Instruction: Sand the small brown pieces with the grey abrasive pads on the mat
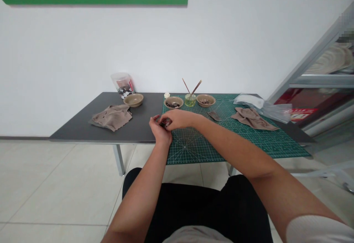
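Note:
My left hand (159, 131) and my right hand (177, 119) meet at the left edge of the green cutting mat (249, 139), fingers curled together around something small and dark that I cannot make out. Just beyond them stand a tan bowl (173, 102) with dark pieces, a small glass (190, 100) of yellow-green liquid holding thin sticks, and a second tan bowl (206, 100). A small dark scrap (214, 115) lies on the mat to the right of my right hand.
On the dark grey table (83, 125), a beige cloth (113, 117) lies left, behind it a bowl (133, 99) and a tilted clear jar (123, 84). Another beige cloth (253, 118) and clear plastic bags (262, 106) lie right. A metal frame (318, 73) stands far right.

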`<state>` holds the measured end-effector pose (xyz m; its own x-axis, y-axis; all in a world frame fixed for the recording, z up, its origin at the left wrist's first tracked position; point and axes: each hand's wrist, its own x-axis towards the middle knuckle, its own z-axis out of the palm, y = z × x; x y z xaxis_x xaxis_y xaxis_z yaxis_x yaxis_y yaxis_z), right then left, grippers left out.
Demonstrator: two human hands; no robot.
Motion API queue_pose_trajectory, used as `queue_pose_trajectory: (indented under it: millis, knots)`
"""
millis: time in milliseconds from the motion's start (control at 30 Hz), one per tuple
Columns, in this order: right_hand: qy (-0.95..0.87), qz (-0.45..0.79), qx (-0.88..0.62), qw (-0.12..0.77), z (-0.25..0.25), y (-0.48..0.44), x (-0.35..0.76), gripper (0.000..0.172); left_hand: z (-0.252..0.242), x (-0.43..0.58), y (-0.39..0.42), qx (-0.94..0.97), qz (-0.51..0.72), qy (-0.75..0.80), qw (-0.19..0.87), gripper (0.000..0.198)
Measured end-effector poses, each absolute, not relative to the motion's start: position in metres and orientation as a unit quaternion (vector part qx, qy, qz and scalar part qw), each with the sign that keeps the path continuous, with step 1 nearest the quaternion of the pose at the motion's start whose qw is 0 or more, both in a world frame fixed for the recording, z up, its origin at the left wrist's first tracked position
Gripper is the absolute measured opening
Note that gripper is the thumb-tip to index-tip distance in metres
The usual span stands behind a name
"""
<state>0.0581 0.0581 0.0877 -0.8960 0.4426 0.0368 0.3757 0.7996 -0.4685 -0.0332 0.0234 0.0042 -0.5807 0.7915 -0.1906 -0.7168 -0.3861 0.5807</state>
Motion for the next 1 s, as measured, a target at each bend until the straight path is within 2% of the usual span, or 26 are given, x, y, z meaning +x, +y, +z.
queue_pose_trajectory:
  millis: [167, 267, 400, 633, 800, 1000]
  knots:
    - [-0.942, 0.216, -0.238, 0.095, 0.082, 0.054, 0.052, 0.036, -0.001, -0.035, 0.027, 0.093, 0.836, 0.282, 0.462, 0.03]
    - [-0.929, 0.256, -0.238, 0.12, 0.077, 0.058, 0.052, 0.037, -0.002, -0.035, 0.027, 0.101, 0.83, 0.28, 0.472, 0.03]
    - [-0.899, 0.32, -0.248, 0.167, 0.068, 0.064, 0.057, 0.024, -0.001, -0.036, 0.025, 0.109, 0.818, 0.291, 0.484, 0.033]
    - [-0.819, 0.425, -0.302, 0.238, 0.051, 0.064, 0.05, 0.014, 0.001, -0.037, 0.022, 0.097, 0.804, 0.284, 0.514, 0.031]
    - [-0.724, 0.551, -0.309, 0.277, 0.042, 0.065, 0.043, 0.016, 0.002, -0.04, 0.02, 0.103, 0.792, 0.269, 0.539, 0.03]
    - [-0.687, 0.577, -0.31, 0.315, 0.042, 0.061, 0.042, 0.015, 0.002, -0.04, 0.02, 0.101, 0.796, 0.271, 0.533, 0.021]
